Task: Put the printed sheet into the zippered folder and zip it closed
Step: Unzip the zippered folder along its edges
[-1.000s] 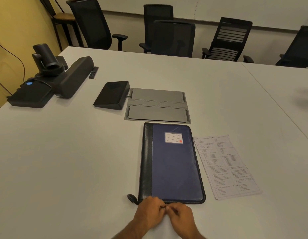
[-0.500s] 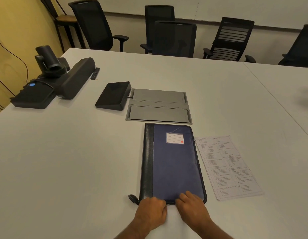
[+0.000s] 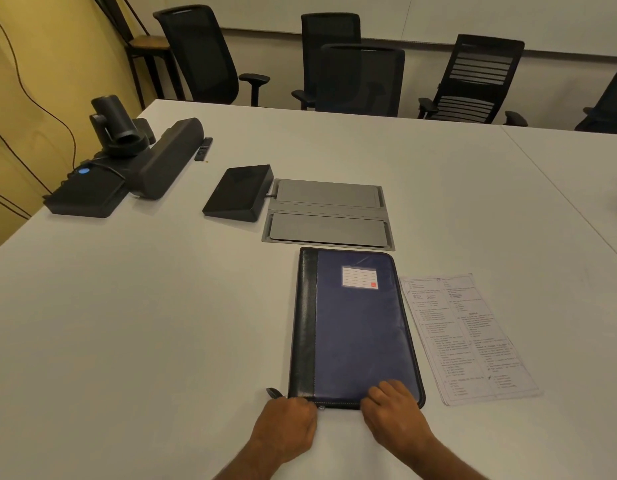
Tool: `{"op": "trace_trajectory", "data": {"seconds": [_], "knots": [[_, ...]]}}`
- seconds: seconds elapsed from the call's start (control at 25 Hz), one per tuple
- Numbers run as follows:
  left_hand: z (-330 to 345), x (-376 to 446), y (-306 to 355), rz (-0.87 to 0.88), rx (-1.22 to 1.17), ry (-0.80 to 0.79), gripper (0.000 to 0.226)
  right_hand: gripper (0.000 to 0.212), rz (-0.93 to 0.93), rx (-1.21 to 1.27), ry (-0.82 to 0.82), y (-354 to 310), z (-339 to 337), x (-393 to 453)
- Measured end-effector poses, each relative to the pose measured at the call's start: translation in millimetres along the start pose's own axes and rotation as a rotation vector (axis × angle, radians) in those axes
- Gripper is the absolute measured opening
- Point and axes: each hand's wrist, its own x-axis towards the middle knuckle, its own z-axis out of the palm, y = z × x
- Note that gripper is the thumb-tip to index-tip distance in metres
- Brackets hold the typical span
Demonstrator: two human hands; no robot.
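The flat dark blue zippered folder with a black strip down its left side (image 3: 355, 327) lies closed on the big white counter (image 3: 144, 323), in the lower middle of the frame. The white printed sheet covered in small black writing (image 3: 468, 337) lies flat on the counter just to the right of the folder, very close to its edge, and it is not inside yet. So the main job is not done. Both hands are at the bottom edge of the folder, the edge nearest the bottom of the frame. The left hand (image 3: 286, 429) is curled up tight at the bottom left corner, and it looks like it is pinching something small at the zip, but the fingers hide it, so I cannot tell for sure. A small dark zip tab (image 3: 274, 393) sticks out just left of that corner. The right hand (image 3: 393, 408) rests flat with loose fingers on the blue cover near the bottom right, pressing it down and gripping nothing. I think the person is at the start, getting the zip open. Left to do: pull the zip all the way round, lift the cover, slide the sheet in, shut the cover, and zip it closed. How far the zip is open is too small to see.
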Motion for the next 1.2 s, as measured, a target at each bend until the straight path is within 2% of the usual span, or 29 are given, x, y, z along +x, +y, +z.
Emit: {"op": "trace_trajectory", "data": {"seconds": [0.12, 0.24, 0.52, 0.68, 0.8, 1.2], "knots": [[6, -7, -16, 0.047, 0.134, 0.013, 0.019, 0.008, -0.007, 0.031, 0.014, 1, 1, -1], [6, -13, -29, 0.093, 0.194, 0.051, 0.016, 0.028, 0.025, 0.027, -0.079, -1, -1, 0], [-2, -21, -52, 0.188, 0.223, 0.025, 0.016, 0.031, 0.033, 0.02, -0.087, -1, -2, 0], [-3, -26, -67, 0.182, 0.273, 0.007, 0.019, 0.03, 0.025, 0.021, -0.07, -1, -5, 0], [-6, -28, -75, 0.171, 0.295, 0.051, 0.007, 0.03, 0.02, 0.017, -0.063, -1, -6, 0], [1, -20, -85, 0.084, 0.223, 0.075, 0.021, 0.033, 0.015, 0.035, -0.087, -1, -6, 0]]}}
